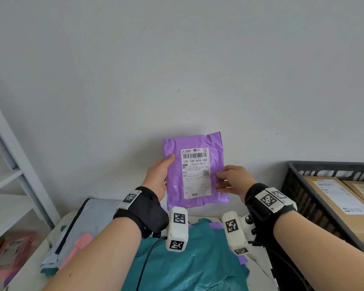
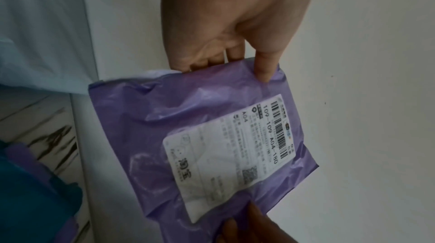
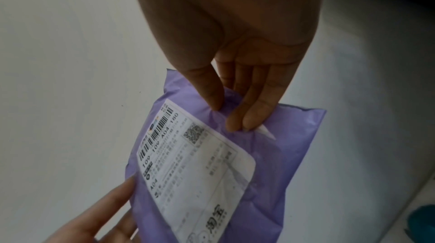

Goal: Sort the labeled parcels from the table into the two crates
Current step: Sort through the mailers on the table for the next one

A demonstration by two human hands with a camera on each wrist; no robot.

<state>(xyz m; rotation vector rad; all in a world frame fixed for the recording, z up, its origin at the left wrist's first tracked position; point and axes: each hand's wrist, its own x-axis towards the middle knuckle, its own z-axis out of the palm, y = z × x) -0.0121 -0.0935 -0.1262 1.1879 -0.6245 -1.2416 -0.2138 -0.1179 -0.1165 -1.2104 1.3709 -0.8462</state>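
Pinching the one purple parcel (image 1: 198,169) from both sides, the two hands hold it upright in the air before the pale wall (image 1: 177,70), above the table (image 1: 36,267). The left hand (image 1: 157,178) takes the parcel's 9 o'clock edge, thumb on the front and fingers behind; the left wrist view shows that thumb pressed on the corner of the plastic with the other fingers tucked at the back. The right hand (image 1: 232,180) takes the 3 o'clock edge, and the right wrist view shows thumb and fingertips closed on a fold of the plastic just beside the white label (image 1: 195,173). That single label faces the head camera, printed 109-109-A04-180 with one barcode and one square code. Below the hands, at 6 o'clock, a teal parcel (image 1: 187,263) lies on the table over another purple one (image 1: 215,225), with a grey bag (image 1: 97,215) and a pink one (image 1: 80,244) at 8 o'clock. One black crate (image 1: 298,198) shows at 3 o'clock, holding at least two brown cardboard boxes (image 1: 332,198), each labelled. A white shelf (image 1: 6,181) stands at 9 o'clock. Only the head view shows the crate and shelf; the wrist views show finger contact that it hides.
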